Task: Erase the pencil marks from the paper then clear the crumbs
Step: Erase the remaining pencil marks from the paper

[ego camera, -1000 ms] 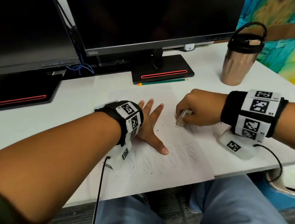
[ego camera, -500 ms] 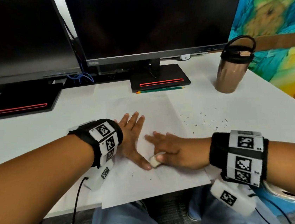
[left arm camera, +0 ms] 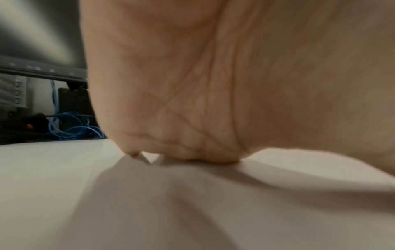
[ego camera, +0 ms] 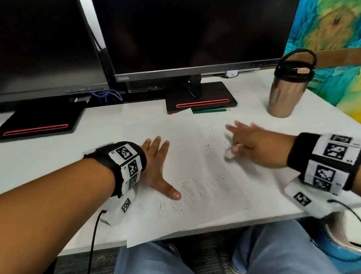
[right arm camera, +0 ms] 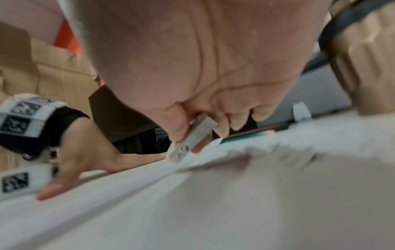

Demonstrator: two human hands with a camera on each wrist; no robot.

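Head view shows a thin white sheet of paper (ego camera: pixel 191 164) lying flat on a smooth white desk (ego camera: pixel 42 157), its near corner hanging over the desk's front edge. Faint grey zigzag pencil marks (ego camera: pixel 203 187) cross the near part of the sheet, and tiny dark eraser crumbs (ego camera: pixel 208 133) are scattered on its far part. The left hand (ego camera: pixel 155 164) lies on the sheet's left side, fingers straight and spread wide, thumb stretched toward the marks. The right hand (ego camera: pixel 252 146) is over the sheet's right side, motion-blurred, its thumb and forefinger pinching a small white block eraser (ego camera: pixel 230 153) while the other fingers reach forward; the right wrist view shows the eraser (right arm camera: pixel 190 140) as a rectangular bar with moulded marks on its end, which I cannot read, its lower end at the paper.

Beyond the paper, a green pencil (ego camera: pixel 211 111) lies just in front of the black monitor base (ego camera: pixel 201 97), partly covered by the sheet's far corner. A copper-coloured metal tumbler (ego camera: pixel 287 97) with a black lid stands to the right of the paper. A second monitor base (ego camera: pixel 36 124) sits to the far left.

Left wrist view is filled by the palm (left arm camera: pixel 213 76), hiding the fingers. Blur hides whether the right fingertips touch the sheet.
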